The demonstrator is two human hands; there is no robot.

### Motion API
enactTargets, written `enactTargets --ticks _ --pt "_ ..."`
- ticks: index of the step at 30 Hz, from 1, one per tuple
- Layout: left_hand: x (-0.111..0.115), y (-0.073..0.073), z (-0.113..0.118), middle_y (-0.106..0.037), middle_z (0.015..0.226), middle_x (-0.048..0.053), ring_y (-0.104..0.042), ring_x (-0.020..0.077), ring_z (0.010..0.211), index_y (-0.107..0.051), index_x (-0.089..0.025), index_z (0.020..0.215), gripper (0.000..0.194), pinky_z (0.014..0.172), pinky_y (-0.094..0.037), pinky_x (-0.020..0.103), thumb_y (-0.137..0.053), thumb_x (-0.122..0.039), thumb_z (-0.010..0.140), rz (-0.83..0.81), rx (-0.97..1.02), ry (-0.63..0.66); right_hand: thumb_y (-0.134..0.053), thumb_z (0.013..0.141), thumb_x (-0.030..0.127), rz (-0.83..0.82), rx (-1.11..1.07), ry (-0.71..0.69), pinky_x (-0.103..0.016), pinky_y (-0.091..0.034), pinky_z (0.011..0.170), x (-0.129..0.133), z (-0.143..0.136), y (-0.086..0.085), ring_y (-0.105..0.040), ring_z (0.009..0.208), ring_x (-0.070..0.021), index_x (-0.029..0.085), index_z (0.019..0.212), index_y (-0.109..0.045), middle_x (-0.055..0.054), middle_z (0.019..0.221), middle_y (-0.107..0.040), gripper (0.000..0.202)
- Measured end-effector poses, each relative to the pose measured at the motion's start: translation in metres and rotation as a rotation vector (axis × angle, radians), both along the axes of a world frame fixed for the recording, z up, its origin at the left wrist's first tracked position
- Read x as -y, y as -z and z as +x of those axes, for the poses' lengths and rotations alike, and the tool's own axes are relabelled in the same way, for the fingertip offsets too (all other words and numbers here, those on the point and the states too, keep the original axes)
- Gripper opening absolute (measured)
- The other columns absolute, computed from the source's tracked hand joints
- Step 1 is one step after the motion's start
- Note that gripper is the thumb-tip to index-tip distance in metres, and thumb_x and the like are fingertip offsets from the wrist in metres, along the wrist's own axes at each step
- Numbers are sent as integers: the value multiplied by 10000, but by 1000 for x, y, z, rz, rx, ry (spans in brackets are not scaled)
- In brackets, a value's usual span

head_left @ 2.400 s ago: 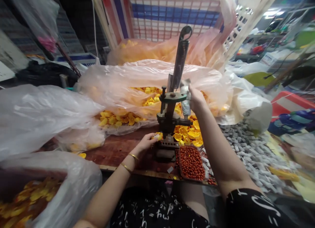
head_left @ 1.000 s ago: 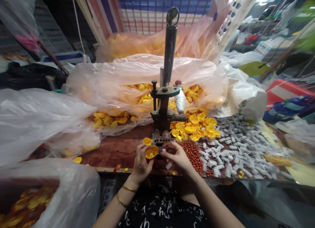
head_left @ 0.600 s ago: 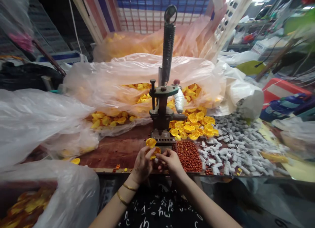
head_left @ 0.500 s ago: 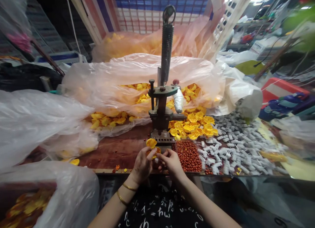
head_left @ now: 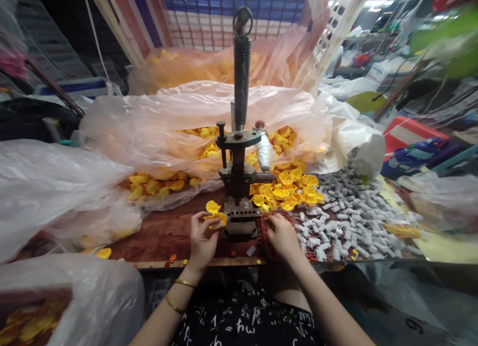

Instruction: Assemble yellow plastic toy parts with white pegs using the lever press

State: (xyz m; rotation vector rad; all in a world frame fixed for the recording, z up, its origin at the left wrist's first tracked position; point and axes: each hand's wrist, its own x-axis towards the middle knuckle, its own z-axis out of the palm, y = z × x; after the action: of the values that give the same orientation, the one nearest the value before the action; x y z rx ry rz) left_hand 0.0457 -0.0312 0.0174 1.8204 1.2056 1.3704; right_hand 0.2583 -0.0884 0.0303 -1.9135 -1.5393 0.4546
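Observation:
My left hand is closed on a yellow plastic shell piece made of two rounded parts, just left of the press base. A black hand press stands upright in the middle, with a spring above and a row of holes in its block. My right hand reaches into a tray of small red beads, its fingers bent together at the beads. Whether it pinches one is hidden. Right of the press lies a heap of yellow shell pieces.
Many grey blocks with thin metal pins spread over the right of the table. A clear plastic bag with yellow pieces lies behind the press. At lower left stands a plastic-lined bin. One loose grey block lies near the table edge.
My hands have moved apart. The left has shifted left with the yellow shell piece; the right has gone from beside it into the tray of red beads. The view has shifted slightly.

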Motion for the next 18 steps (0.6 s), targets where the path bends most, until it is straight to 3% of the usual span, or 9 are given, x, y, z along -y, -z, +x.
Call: enactTargets --ticks 4,7,10,13,18 --pt "-3 2 5 -654 900 66 -626 183 839 -670 -135 832 340 784 -502 306 -801 -183 522 -616 576 -27 -484 781 88 -196 230 -53 -251 -430 680 -3 31 10 -603 741 -167 168 711 -690 -78 813 -610 232" --pt "1 -3 11 -708 838 63 -649 151 781 -682 -112 814 360 755 -492 246 -826 -137 486 -867 846 9 -515 772 125 -76 148 -26 -254 -432 656 -2 29 9 -596 709 -167 163 713 -658 -66 790 -615 160" --pt "8 -13 15 -727 859 75 -664 150 797 -701 -99 788 286 784 -498 239 -820 -121 530 -949 972 55 -540 757 160 119 -124 -35 -234 -444 618 -3 7 1 -590 644 -144 172 750 -614 -24 713 -626 75" --pt "13 -19 20 -730 867 70 -666 145 791 -713 -98 789 251 797 -504 237 -818 -142 564 -960 1022 100 -552 747 161 228 -341 -182 -216 -460 592 -8 -28 -5 -590 618 -128 183 769 -613 -4 685 -632 68" --pt "16 -22 24 -732 860 67 -662 155 833 -725 -110 778 264 798 -489 220 -836 -200 556 -908 980 135 -584 772 178 343 -390 -218 -231 -484 631 -17 -64 0 -608 685 -142 192 764 -653 -27 721 -645 71"
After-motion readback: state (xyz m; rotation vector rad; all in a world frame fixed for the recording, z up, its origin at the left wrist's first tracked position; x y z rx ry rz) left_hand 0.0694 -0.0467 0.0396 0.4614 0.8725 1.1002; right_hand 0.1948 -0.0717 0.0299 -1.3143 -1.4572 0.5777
